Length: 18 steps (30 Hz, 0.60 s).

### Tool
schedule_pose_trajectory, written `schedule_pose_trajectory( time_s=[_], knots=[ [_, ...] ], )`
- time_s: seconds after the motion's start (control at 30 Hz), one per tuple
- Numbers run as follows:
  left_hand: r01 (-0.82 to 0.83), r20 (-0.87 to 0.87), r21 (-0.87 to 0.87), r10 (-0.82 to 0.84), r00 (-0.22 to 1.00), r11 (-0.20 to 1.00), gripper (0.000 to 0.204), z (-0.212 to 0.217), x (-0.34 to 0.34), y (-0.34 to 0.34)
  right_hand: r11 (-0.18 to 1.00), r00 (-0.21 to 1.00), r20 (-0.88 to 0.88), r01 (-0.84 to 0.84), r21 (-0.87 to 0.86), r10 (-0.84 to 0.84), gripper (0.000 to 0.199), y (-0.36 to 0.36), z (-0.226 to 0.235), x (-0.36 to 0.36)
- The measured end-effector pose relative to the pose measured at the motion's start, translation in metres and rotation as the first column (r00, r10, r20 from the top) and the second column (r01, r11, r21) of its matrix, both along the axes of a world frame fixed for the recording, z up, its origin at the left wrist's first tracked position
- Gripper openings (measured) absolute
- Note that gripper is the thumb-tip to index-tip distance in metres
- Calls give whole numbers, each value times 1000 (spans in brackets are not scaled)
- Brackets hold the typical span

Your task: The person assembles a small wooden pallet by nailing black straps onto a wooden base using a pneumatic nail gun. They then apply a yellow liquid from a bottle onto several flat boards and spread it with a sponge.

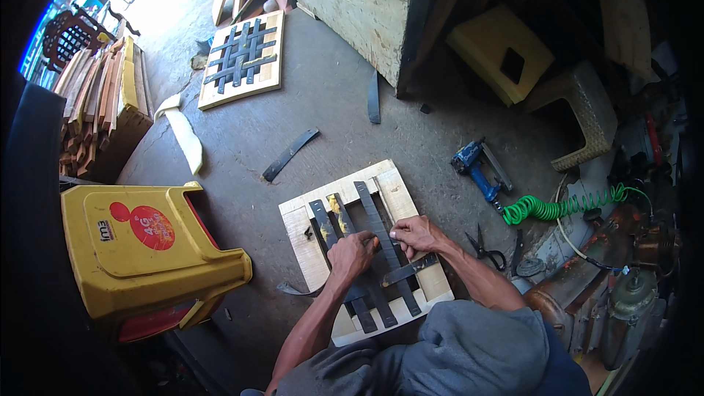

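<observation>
A square pale wooden frame [295, 221] lies on the floor in front of my lap, with several long black straps [380, 224] running across it lengthwise. A shorter black strap [411, 269] crosses them at the right side, below my right wrist. My left hand [353, 251] is closed over the middle straps, its fingers curled and its fingertips beside the long strap. Facing it, my right hand [415, 235] is closed with thumb and finger pinched together at that strap's other side. What either hand grips is hidden. Yellowish patches mark two left straps.
A blue nail gun [477, 169] on a green coiled hose [546, 207] lies right, with scissors [484, 249] nearer. A yellow plastic stool [147, 227] stands left. Another strapped frame [246, 59], loose strap pieces [291, 155] and stacked wood [103, 99] lie beyond.
</observation>
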<state>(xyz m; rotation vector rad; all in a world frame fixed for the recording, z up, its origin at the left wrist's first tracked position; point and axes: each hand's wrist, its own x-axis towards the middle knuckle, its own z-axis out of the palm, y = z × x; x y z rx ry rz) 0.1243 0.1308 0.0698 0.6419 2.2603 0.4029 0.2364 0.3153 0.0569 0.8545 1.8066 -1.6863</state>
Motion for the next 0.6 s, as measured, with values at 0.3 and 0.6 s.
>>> schedule_pose_trajectory(
  time_s=[0.3,0.6],
  knots=[
    [314,-511,400,-75,856,861,53,-18,48,-28,789,938,-346,234,568,-29,21,-3,-12,49],
    [525,-500,249,-356,790,814,62,-18,65,-3,814,914,-244,400,421,-323,18,-3,-7,51]
  ],
)
